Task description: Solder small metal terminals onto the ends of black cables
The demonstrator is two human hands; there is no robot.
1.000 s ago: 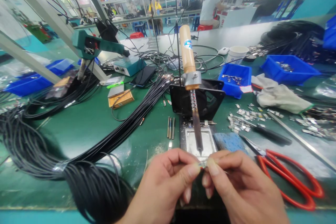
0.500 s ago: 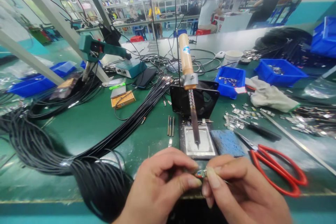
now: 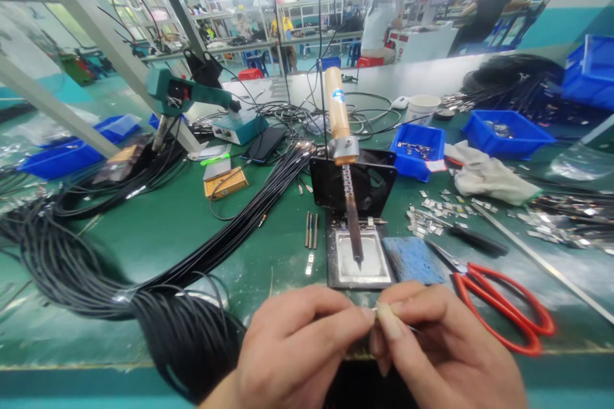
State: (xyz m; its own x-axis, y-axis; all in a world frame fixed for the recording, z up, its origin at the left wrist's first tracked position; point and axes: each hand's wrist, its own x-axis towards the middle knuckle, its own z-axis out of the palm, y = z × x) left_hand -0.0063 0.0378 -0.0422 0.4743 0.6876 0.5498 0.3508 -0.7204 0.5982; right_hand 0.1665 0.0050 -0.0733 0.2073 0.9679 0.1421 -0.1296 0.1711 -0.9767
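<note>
My left hand (image 3: 302, 339) and my right hand (image 3: 436, 339) meet at the bench's front edge, fingertips pinched together. Between them a sliver of a small pale part shows; the fingers cover the rest. Just beyond stands a soldering iron (image 3: 340, 115) with a wooden handle, its tip pointing down over a metal tray (image 3: 363, 273). A blue sponge (image 3: 413, 260) lies right of the tray, and red-handled scissors (image 3: 503, 307) lie beside my right hand. Left of the tray are several thin metal rods (image 3: 311, 231) and a small metal piece (image 3: 309, 263).
A bundle of black cables (image 3: 192, 332) fills the left front. Blue bins (image 3: 417, 148) stand at the back right, near a white glove (image 3: 496, 182) and scattered metal connectors (image 3: 426, 216). A black fan (image 3: 374, 185) stands behind the tray. People sit farther back.
My left thumb and fingers have closed over the small part, hiding its coloured wires. My right hand keeps its pinch. The view has shifted slightly.
</note>
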